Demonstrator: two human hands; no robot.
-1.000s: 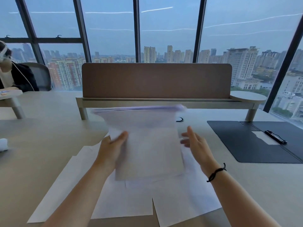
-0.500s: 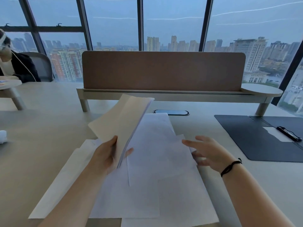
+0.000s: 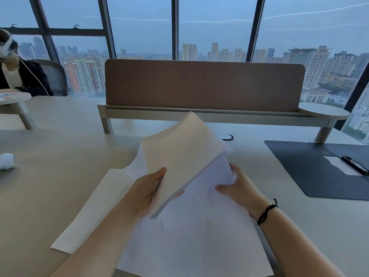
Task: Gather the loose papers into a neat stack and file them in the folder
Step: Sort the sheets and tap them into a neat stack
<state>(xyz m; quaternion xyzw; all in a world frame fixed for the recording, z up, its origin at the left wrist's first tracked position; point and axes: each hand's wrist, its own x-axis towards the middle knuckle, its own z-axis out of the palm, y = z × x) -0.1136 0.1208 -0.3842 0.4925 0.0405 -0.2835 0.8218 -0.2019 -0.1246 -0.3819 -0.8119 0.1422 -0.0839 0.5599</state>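
White papers [image 3: 185, 156] stand tilted above the desk [image 3: 50, 176], gripped along their lower edge by the left hand [image 3: 145, 193]. The right hand [image 3: 237, 186] pinches a loose sheet [image 3: 209, 184] among others spread flat below. An open dark folder [image 3: 311, 168] lies well to the right, with a clip [image 3: 354, 164] inside.

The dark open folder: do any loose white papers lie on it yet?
No: the dark open folder lies apart at the right, bearing only a pen.
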